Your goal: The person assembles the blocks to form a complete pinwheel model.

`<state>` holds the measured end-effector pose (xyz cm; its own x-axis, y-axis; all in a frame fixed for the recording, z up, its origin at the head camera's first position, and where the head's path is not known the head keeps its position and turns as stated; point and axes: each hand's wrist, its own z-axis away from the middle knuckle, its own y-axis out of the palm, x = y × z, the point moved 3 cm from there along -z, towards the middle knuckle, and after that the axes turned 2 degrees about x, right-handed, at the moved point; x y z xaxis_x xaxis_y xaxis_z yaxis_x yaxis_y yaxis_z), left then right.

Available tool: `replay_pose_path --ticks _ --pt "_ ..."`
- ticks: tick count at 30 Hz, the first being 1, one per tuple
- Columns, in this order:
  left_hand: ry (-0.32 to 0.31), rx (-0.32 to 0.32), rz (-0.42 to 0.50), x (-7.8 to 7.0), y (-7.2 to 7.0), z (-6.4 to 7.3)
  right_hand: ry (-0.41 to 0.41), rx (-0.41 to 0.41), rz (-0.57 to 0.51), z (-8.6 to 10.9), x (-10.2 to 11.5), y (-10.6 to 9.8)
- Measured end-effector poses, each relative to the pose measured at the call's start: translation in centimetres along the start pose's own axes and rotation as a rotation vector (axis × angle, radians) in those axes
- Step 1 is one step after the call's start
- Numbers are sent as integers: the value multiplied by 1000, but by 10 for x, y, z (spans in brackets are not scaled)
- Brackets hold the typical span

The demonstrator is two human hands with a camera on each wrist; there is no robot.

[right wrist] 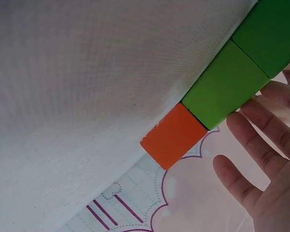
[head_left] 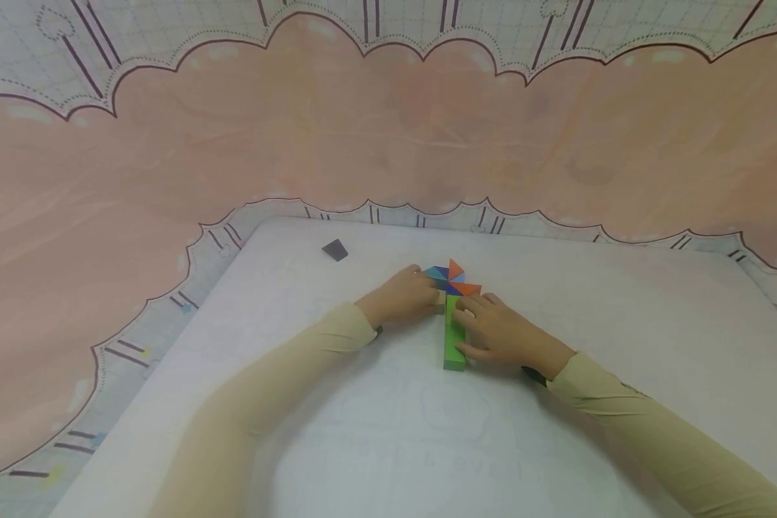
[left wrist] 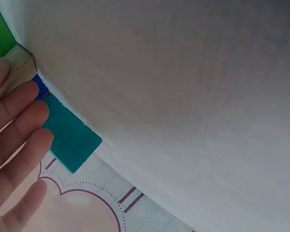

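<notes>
On the white table, a pinwheel of orange, blue and teal wedge blocks (head_left: pixel 442 273) sits at the far end of two green blocks (head_left: pixel 454 354) laid in a line. My left hand (head_left: pixel 406 296) is at the left of this join, pinching a small bare-wood block (left wrist: pixel 20 68) between thumb and index finger. Its other fingers lie beside a teal block (left wrist: pixel 73 134). From the right, my right hand (head_left: pixel 501 329) rests on the green blocks, its fingertips at the light green block (right wrist: pixel 224 87). An orange block (right wrist: pixel 175 136) adjoins that one.
A dark four-sided piece (head_left: pixel 335 250) lies by itself toward the table's far left. The white table (head_left: pixel 388 432) ends at a far edge, beyond which hangs a pink and white patterned cloth (head_left: pixel 388 129).
</notes>
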<state>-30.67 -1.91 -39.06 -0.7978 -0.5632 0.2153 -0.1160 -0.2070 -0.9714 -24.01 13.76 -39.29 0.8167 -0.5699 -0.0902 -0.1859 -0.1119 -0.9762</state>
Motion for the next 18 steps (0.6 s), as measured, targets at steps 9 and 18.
replay_pose_path --ticks 9,18 --pt "-35 21 13 27 -2 21 -6 -7 -4 0 0 0" --pt "-98 -10 47 75 -1 51 7 6 -2 0 2 -2"
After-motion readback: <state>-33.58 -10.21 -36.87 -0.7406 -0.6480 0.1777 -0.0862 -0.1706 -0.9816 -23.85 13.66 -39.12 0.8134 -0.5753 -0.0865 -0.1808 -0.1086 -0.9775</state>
